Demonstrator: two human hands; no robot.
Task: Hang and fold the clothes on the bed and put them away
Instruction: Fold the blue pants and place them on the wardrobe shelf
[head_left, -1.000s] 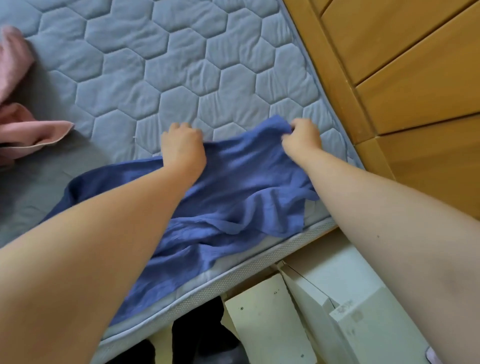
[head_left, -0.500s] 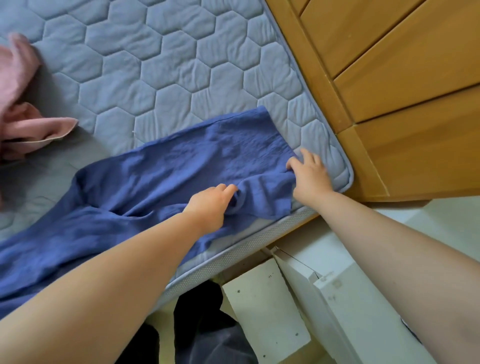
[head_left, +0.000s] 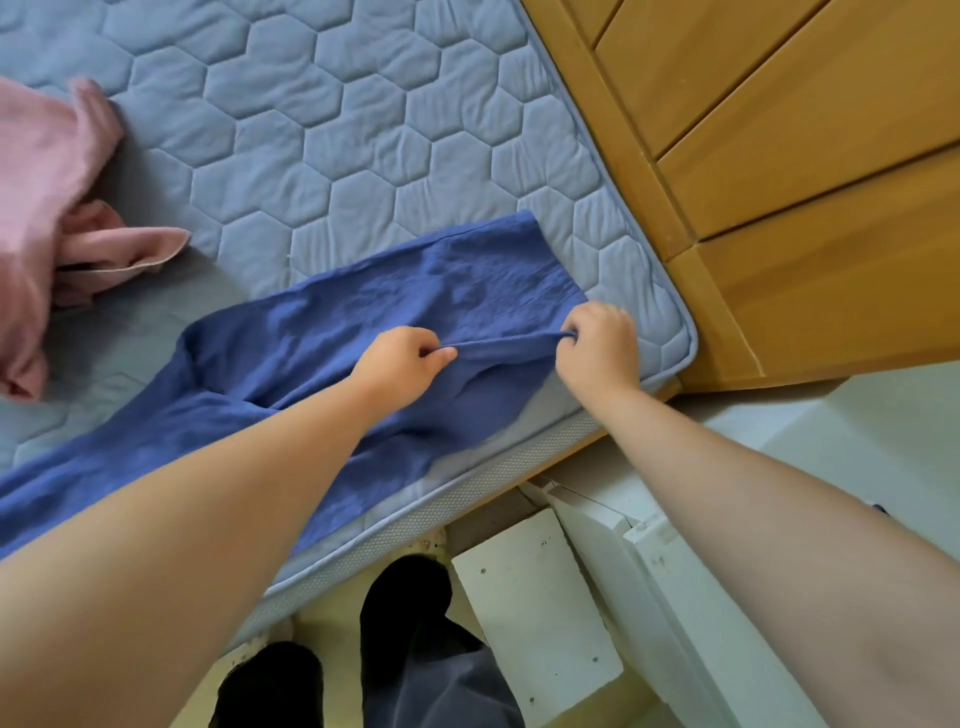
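Fabric thin enough to crinkle all over, the blue garment lies spread on the near part of the bed. It runs from just beyond the right hand's knuckles, under the left forearm and on toward the person's left, and its near edge reaches close to the mattress border beneath both wrists. The left hand and the right hand are both closed on it. Each pinches the same raised fold between thumb and curled fingers, so a short ridge of cloth is drawn taut between them just above the surface. The garment looks light and entirely limp. It will probably hold no shape of its own, sag wherever it is unsupported, and trail its long free end when lifted. The weave appears matte rather than slick, so a plain pinch should hold. The sensible places to take it are along a hem or seam, at two points set apart, with tension kept between the hands so a fold lands straight. A pink garment lies bunched well to the left of the left hand, apart from the blue one. Wooden panelling stands just beyond the right hand.
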